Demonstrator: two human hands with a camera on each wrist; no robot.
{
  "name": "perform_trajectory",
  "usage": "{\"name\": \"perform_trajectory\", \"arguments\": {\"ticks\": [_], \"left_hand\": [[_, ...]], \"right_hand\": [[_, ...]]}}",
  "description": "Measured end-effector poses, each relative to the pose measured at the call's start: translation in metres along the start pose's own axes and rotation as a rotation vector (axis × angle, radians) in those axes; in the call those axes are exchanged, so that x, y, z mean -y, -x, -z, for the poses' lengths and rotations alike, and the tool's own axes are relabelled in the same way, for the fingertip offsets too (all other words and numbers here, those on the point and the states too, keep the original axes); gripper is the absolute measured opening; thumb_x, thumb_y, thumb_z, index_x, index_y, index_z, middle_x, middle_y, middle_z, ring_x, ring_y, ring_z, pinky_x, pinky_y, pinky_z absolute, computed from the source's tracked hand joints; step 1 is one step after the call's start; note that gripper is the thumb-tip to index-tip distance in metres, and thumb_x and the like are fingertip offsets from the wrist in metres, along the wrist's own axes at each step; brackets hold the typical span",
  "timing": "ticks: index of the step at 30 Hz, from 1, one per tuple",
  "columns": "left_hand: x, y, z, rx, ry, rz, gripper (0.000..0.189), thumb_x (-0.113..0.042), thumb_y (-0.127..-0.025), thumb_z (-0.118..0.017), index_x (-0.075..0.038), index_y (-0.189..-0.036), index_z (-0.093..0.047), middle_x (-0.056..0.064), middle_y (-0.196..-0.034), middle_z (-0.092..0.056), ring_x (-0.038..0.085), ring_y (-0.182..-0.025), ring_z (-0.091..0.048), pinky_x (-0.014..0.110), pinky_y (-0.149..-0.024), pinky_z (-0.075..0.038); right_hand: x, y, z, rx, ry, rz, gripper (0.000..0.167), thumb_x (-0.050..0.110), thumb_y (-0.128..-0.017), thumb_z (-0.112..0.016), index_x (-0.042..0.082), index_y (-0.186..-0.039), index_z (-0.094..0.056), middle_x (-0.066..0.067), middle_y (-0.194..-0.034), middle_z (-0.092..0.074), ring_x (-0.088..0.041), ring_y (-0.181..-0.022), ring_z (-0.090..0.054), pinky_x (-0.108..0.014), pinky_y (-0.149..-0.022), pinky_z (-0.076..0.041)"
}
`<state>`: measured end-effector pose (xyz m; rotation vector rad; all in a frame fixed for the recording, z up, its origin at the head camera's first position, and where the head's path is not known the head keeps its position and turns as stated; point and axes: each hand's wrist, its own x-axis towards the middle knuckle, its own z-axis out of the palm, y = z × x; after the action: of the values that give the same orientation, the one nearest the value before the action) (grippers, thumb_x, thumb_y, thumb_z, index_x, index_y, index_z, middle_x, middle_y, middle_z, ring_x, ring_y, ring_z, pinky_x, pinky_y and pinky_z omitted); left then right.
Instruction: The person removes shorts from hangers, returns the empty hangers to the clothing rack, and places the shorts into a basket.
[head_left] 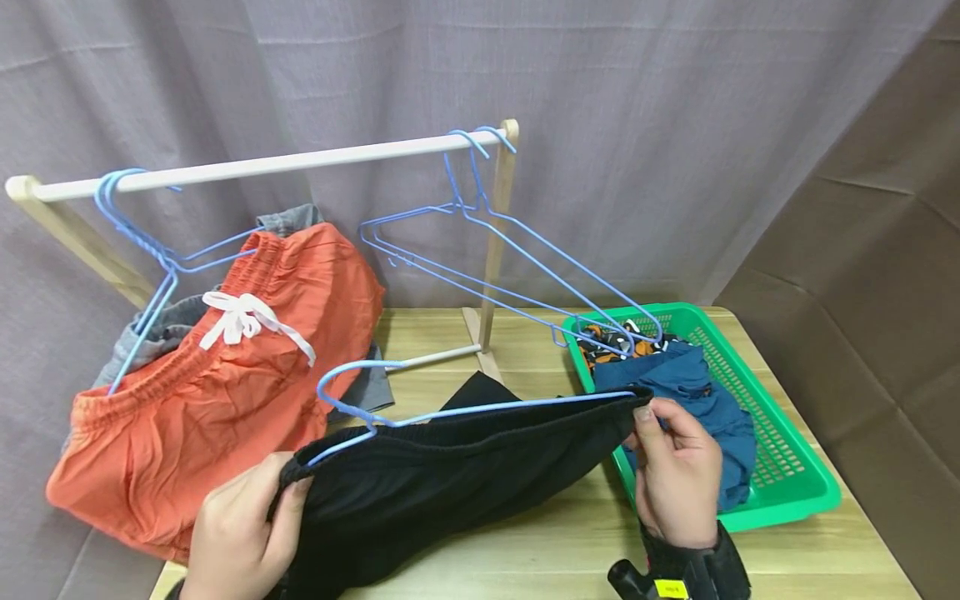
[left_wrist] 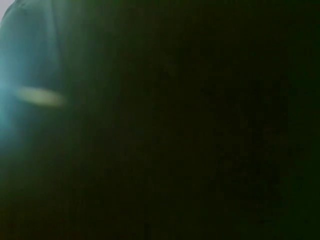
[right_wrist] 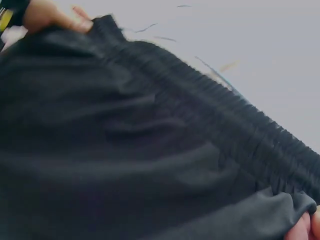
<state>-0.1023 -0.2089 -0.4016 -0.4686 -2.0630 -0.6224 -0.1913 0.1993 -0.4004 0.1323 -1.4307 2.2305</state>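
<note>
Black shorts (head_left: 450,467) with a gathered elastic waistband hang stretched between both hands. Inside the waistband sits a blue hanger (head_left: 480,409), its hook rising near the left end. My left hand (head_left: 243,521) pinches the left end of the waistband between thumb and fingers. At the other end, my right hand (head_left: 675,471) pinches the waistband corner by the hanger's tip. The right wrist view shows the shorts (right_wrist: 150,150) close up with a hand at each end of the band. Dark fabric fills nearly all of the left wrist view.
Orange shorts (head_left: 300,317) with a white drawstring and a grey garment (head_left: 288,219) hang at the left of a rack (head_left: 300,161). Two bare blue hangers (head_left: 517,242) hang at its right end. A green basket (head_left: 795,492) on the table holds blue cloth (head_left: 667,375) and patterned cloth.
</note>
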Motion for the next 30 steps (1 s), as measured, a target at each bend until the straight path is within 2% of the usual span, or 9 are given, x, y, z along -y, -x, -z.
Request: {"name": "perform_trajectory", "arguments": {"ticks": [4, 7, 15, 23, 30], "left_hand": [[-0.001, 0.003, -0.004, -0.011, 0.015, 0.016, 0.049, -0.042, -0.117, -0.052, -0.003, -0.094, -0.071, -0.002, -0.075, -0.067, 0.015, -0.058, -0.063, 0.032, -0.053, -0.049], [0.0, 0.003, -0.005, -0.011, 0.018, 0.023, 0.05, -0.042, -0.117, -0.052, -0.003, -0.094, -0.071, -0.001, -0.076, -0.068, 0.017, -0.058, -0.064, 0.033, -0.054, -0.05], [0.003, 0.005, -0.005, 0.01, -0.009, 0.052, 0.05, -0.043, -0.117, -0.05, -0.003, -0.096, -0.071, 0.0, -0.077, -0.07, 0.02, -0.059, -0.066, 0.035, -0.056, -0.051], [-0.001, 0.013, -0.011, 0.046, -0.019, 0.119, 0.05, -0.045, -0.117, -0.049, -0.004, -0.1, -0.071, -0.001, -0.076, -0.068, 0.021, -0.061, -0.067, 0.035, -0.059, -0.052], [-0.005, 0.018, -0.013, 0.086, -0.027, 0.165, 0.049, -0.044, -0.118, -0.047, -0.004, -0.099, -0.068, 0.0, -0.072, -0.064, 0.024, -0.06, -0.067, 0.037, -0.059, -0.051]], "right_hand": [[-0.001, 0.002, -0.005, -0.053, 0.03, -0.127, 0.018, -0.012, -0.107, -0.06, -0.003, -0.104, -0.075, -0.004, -0.089, -0.068, -0.011, -0.067, -0.061, -0.019, -0.06, -0.053], [-0.002, 0.003, -0.006, -0.058, 0.067, -0.147, 0.018, -0.012, -0.107, -0.059, -0.003, -0.104, -0.075, -0.003, -0.087, -0.068, -0.012, -0.066, -0.061, -0.02, -0.059, -0.052], [-0.005, 0.006, -0.005, -0.013, 0.118, -0.112, 0.018, -0.013, -0.107, -0.059, -0.003, -0.107, -0.074, -0.004, -0.086, -0.067, -0.012, -0.066, -0.063, -0.021, -0.059, -0.053], [-0.015, 0.009, -0.007, 0.066, -0.078, 0.082, 0.017, -0.021, -0.103, -0.057, -0.009, -0.107, -0.069, -0.007, -0.09, -0.066, -0.012, -0.066, -0.066, -0.021, -0.065, -0.058], [-0.02, 0.009, -0.009, 0.061, -0.098, 0.095, 0.014, -0.021, -0.103, -0.057, -0.01, -0.103, -0.066, -0.007, -0.09, -0.063, -0.011, -0.062, -0.061, -0.02, -0.06, -0.054]]}}
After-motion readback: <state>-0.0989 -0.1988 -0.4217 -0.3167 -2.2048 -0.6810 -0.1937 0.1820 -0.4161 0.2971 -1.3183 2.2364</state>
